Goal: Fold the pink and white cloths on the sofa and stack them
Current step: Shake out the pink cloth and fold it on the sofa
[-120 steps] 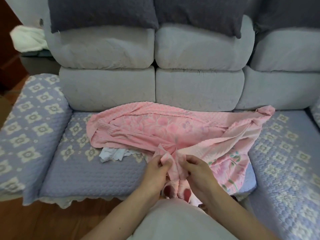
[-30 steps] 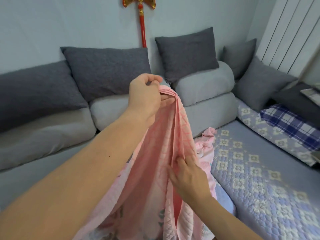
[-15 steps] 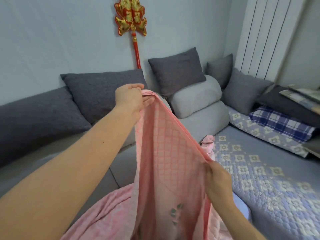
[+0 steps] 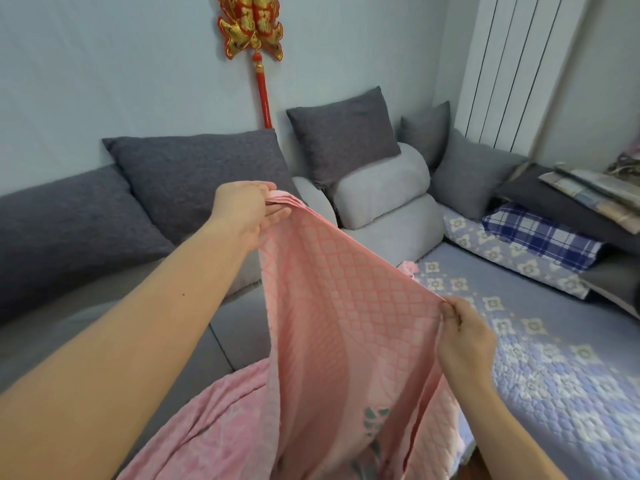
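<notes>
While your left hand (image 4: 247, 211) pinches one bunched corner of the pink cloth (image 4: 332, 327) high, thumb under and fingers over the gathered edge, your right hand (image 4: 464, 341) clamps the same top edge lower down and to the right, fingers curled tight on the hem. Both grips are closed on fabric; neither hand is free. Between them the edge runs taut and slanted, and the rest of the cloth hangs down in front of you, its tail piled low over the sofa (image 4: 540, 341) seat.

To do this step well, I judge you should slide the right grip along the hem until it finds the true corner, then level both hands so the edge is straight before folding. Keep the tension even, or the quilted fabric will skew. No white cloth shows from here.
</notes>
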Motion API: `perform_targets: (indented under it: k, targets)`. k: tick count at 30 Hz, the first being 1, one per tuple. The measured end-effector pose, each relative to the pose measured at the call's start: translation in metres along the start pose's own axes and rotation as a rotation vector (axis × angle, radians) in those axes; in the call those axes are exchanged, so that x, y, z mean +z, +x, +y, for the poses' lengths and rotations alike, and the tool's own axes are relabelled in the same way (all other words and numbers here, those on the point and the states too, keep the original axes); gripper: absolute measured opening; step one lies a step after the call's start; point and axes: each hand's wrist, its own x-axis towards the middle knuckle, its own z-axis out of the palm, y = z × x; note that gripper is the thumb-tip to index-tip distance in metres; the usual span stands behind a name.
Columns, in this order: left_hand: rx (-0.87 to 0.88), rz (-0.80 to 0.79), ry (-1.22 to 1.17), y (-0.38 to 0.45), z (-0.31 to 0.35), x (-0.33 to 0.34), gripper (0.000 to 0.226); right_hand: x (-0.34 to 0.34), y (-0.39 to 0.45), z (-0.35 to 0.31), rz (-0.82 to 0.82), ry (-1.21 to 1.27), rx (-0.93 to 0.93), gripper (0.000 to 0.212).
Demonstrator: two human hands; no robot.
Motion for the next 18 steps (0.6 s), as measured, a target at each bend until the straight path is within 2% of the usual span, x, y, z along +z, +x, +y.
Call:
perform_targets:
  k: [5, 8, 11, 15, 18]
  targets:
    - [0.052, -0.105, 0.086, 0.006, -0.011, -0.022, 0.005, -0.004, 0.011, -0.013, -0.018, 0.075, 0.102, 0.021]
    - [0.122, -0.140, 0.162, 0.010, -0.016, -0.043, 0.016, -0.004, 0.036, -0.041, -0.026, 0.100, 0.089, 0.022]
    - [0.222, -0.052, 0.157, 0.018, -0.006, -0.063, 0.016, 0.001, 0.074, -0.095, -0.005, 0.085, -0.064, 0.020]
    - [0.450, 0.119, -0.023, 0.019, 0.031, -0.092, 0.015, 0.006, 0.084, -0.182, 0.061, 0.236, -0.326, 0.020]
    - [0.508, 0.224, -0.088, 0.013, 0.034, -0.132, 0.015, 0.018, 0.063, -0.194, 0.006, 0.209, -0.494, 0.018]
